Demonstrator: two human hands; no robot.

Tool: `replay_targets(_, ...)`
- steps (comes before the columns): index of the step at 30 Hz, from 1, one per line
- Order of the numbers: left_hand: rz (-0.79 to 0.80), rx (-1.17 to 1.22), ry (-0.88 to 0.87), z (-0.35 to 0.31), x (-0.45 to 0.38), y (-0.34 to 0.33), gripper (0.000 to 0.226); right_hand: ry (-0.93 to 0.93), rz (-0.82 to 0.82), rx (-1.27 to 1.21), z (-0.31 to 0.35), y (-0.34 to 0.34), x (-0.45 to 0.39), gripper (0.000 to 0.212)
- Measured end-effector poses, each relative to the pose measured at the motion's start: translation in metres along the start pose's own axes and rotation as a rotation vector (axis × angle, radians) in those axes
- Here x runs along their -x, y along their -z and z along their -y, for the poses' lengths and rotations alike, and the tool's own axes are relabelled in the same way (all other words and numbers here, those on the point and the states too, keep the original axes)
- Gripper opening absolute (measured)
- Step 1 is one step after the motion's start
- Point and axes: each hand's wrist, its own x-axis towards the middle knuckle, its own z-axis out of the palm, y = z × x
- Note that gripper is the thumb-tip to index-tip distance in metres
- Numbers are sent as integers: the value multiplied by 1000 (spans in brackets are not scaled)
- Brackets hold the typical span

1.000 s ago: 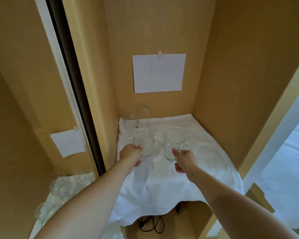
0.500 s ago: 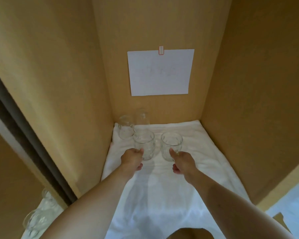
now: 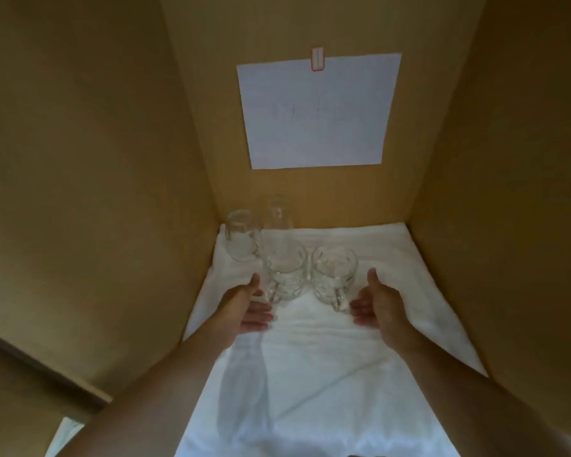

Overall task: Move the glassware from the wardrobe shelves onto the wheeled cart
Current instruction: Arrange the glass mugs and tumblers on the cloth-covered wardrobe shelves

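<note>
On the head view I have both forearms reaching forward into the wardrobe compartment, over the white cloth (image 3: 310, 374) that covers the shelf. My left hand (image 3: 244, 308) sits palm inward with the thumb raised and the fingers straight, pointing to the right, just beside the handle of the left mug (image 3: 285, 270). It holds nothing; I cannot tell whether the fingertips touch the glass. My right hand (image 3: 378, 306) mirrors it: thumb up, fingers straight and pointing left, spread wide and gripping nothing, with the fingertips just beside the handle of the right mug (image 3: 335, 273).

Both mugs stand upright on the cloth, long axes vertical, mouths up, side by side and nearly touching. Their handles point toward me.

Behind the left mug, in the back left corner, two more glasses (image 3: 243, 235) stand upright, close together.

A white paper sheet (image 3: 317, 110) is taped to the back wall above them.
</note>
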Motion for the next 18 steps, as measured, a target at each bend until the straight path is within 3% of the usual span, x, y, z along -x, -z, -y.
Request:
replay_targets(2,-53,-16,-13,-1,-6,4,35,34,9,-28,2,4,-7,22)
replay_targets(3,-74,-23,-48,-3,-10,5,29,70,23,5,2,4,-10,17)
replay_targets(6,-8,-99,-167,-14,-17,-1,47,244,157,232,9,-5,-15,46)
replay_targets(9,117,-252,-241,-23,-17,-11,63,312,362,342,14,-16,-16,60)
replay_targets(14,156,-269,-286,-25,-31,-26,37,288,373,278,8,-14,-23,65)
replay_targets(16,214,-294,-337,-19,-39,-25,69,277,361,238,5,-13,-23,63)
replay_targets(18,215,-295,-365,-13,-39,-22,87,272,343,204,2,-11,-22,68)
